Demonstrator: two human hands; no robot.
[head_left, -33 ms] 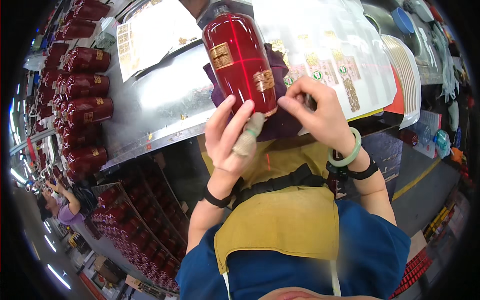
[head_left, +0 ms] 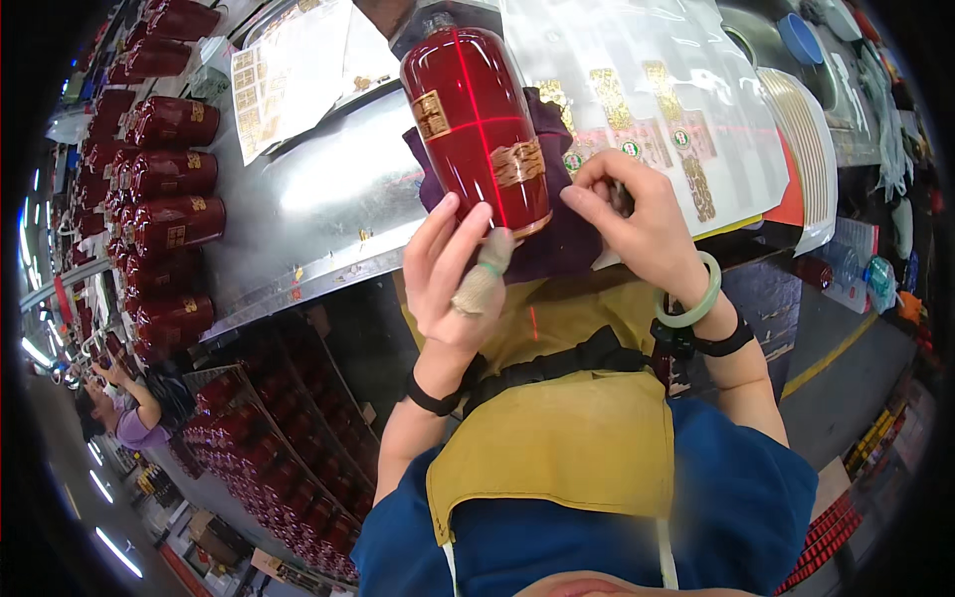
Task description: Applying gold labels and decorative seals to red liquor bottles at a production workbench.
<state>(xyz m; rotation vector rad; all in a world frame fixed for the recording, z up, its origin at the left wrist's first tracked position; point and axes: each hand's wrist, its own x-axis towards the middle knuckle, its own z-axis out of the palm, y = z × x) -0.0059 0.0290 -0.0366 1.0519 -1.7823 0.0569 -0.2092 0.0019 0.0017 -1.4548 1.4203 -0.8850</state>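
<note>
A large red glass bottle lies on a dark purple cloth, its base toward me. It bears one gold label on its left side and a patterned gold strip on its right. A red laser cross falls on it. The fingers of my left hand close on the bottle's base; a pale cloth cover sits on one of its fingers. Just right of the base, my right hand is curled, thumb and forefinger close together. Something dark shows inside its bent fingers, too hidden to name. A green bangle circles that wrist.
Label sheets with gold pieces lie on the right of the metal table. Another sheet rests at the far left. Red bottles line the left edge, and more fill a rack below. A person is farther left.
The bottle has rolled slightly leftward under my left hand, so its gold labels sit farther left. My right hand has drawn a little to the right, away from the base.
</note>
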